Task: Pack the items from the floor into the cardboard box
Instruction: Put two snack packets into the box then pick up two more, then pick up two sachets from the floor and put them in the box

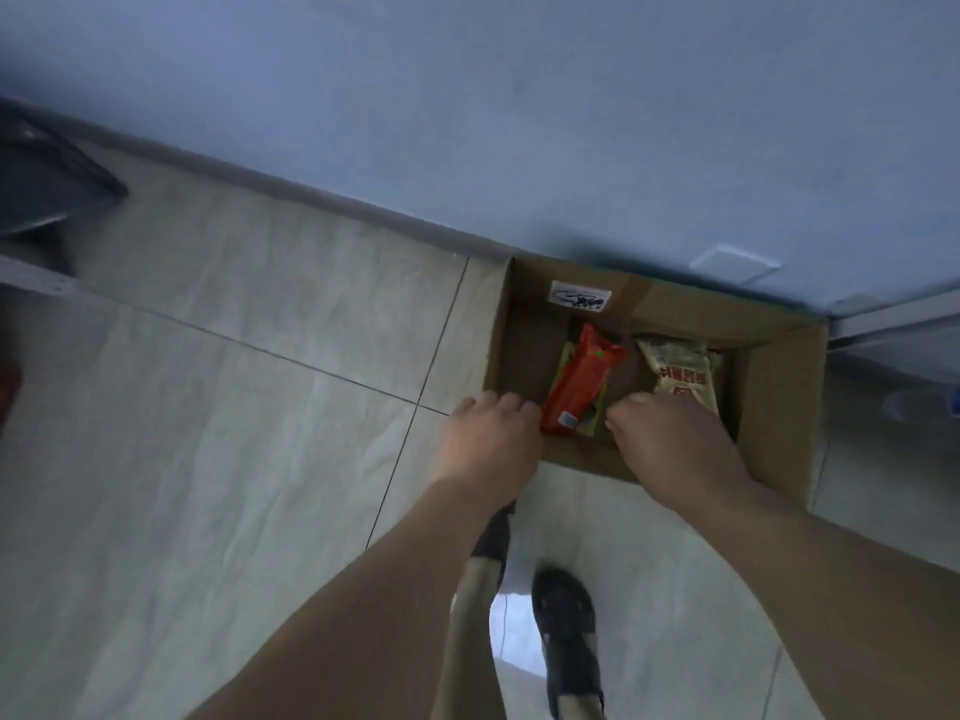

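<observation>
The cardboard box point(779, 397) sits on the floor point(234, 407) against the wall, snack packets point(579, 387) already inside, while the left hand point(488, 439) and right hand point(670, 439) reach over its near edge, fingers curled, their grip hidden, seemingly settling the contents.

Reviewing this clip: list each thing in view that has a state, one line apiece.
Cardboard box: open, flaps spread, on the floor by the wall.
Red packet: inside the box, lying on a yellow-green packet.
Cream packet: inside the box, right side.
Left hand: fingers curled at the box's near edge, beside the red packet.
Right hand: fingers curled over the box; hold unclear.
</observation>
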